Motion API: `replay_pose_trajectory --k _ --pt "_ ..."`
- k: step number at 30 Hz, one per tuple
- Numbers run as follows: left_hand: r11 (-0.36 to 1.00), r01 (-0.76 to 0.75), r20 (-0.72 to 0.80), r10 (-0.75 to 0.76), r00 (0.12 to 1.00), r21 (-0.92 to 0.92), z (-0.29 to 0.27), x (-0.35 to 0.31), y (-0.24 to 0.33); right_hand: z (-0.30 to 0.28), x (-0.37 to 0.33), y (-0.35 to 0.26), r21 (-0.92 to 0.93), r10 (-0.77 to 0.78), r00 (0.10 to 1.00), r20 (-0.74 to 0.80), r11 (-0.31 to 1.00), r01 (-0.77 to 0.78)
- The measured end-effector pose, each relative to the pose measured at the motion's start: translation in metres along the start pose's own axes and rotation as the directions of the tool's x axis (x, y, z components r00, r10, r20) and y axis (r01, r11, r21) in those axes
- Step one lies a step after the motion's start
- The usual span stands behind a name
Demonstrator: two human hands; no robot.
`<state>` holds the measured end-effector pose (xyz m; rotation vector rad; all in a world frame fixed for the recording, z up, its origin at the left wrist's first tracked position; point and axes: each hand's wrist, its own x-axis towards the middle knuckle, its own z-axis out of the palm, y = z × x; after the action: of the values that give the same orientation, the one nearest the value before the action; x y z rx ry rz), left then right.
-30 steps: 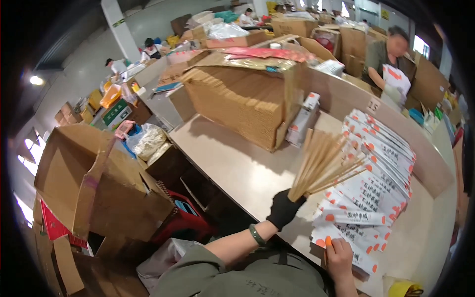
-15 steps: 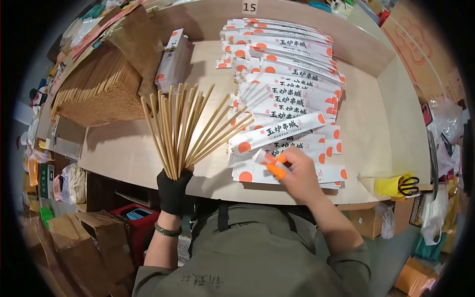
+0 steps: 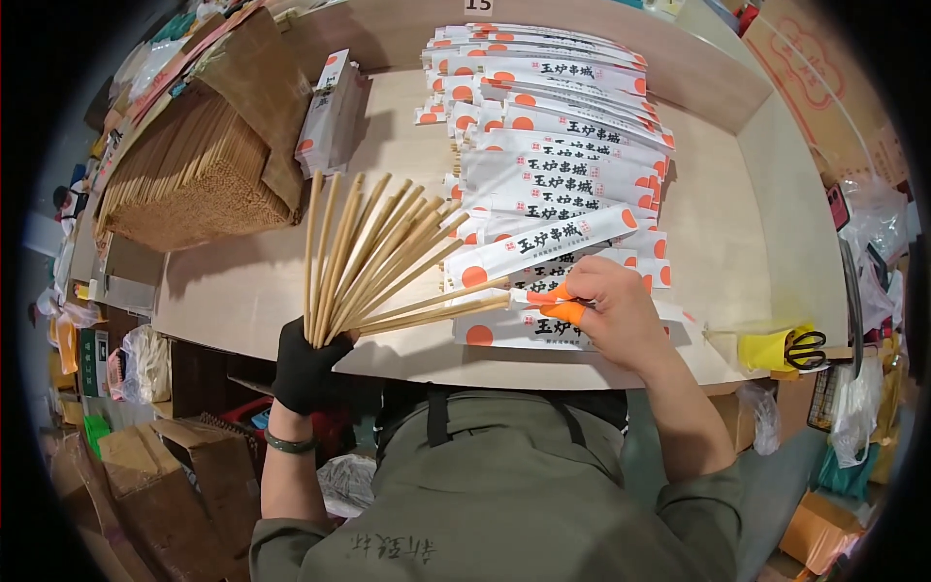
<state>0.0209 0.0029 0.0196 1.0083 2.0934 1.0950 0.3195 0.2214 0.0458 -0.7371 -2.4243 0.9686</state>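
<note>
My left hand (image 3: 308,367), in a black glove, is closed round the lower ends of a fanned bunch of wooden chopsticks (image 3: 373,247). Two or so of them point right, apart from the rest of the fan. Orange finger covers sit on the thumb and forefinger of my right hand (image 3: 619,308), which pinches a white paper chopstick sleeve (image 3: 529,297). The sleeve's near end meets the tips of those chopsticks; whether they are inside it I cannot tell. Beneath and beyond lies a long overlapping pile of white sleeves with orange dots (image 3: 567,126), one lying slanted on top.
A brown paper-wrapped stack of chopsticks (image 3: 199,184) stands at the left of the table (image 3: 233,310). Behind it is a bundle of sleeves (image 3: 330,116). At the right edge hang black-handled scissors (image 3: 805,347) by a yellow holder (image 3: 761,349). Raised panels border the far and right sides.
My left hand has shifted left and tipped the fan rightward. My right hand has moved a little right and up, and the pinched sleeve now meets the chopstick tips.
</note>
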Motion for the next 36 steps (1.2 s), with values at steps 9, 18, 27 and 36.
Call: replay_pose_trajectory --k 9,18,27,36 --pt "0.998 -0.059 0.062 0.059 0.996 -0.013 0.009 0.007 0.005 0.016 0.002 0.000 -0.159 -0.142 0.988 0.057 0.976 0.149" --pt "0.994 -0.070 -0.141 0.058 0.988 -0.079 0.003 0.015 -0.001 -0.007 0.011 0.003 -0.160 -0.099 0.995 0.000 0.982 0.097" --pt "0.988 -0.101 -0.237 0.071 0.969 -0.120 0.022 0.008 -0.006 -0.006 0.009 -0.010 0.411 0.312 0.949 0.047 0.860 -0.303" --pt "0.991 -0.130 -0.151 0.124 0.981 -0.032 0.010 0.001 0.001 -0.001 -0.001 -0.012 0.062 0.089 0.996 0.016 0.994 -0.090"
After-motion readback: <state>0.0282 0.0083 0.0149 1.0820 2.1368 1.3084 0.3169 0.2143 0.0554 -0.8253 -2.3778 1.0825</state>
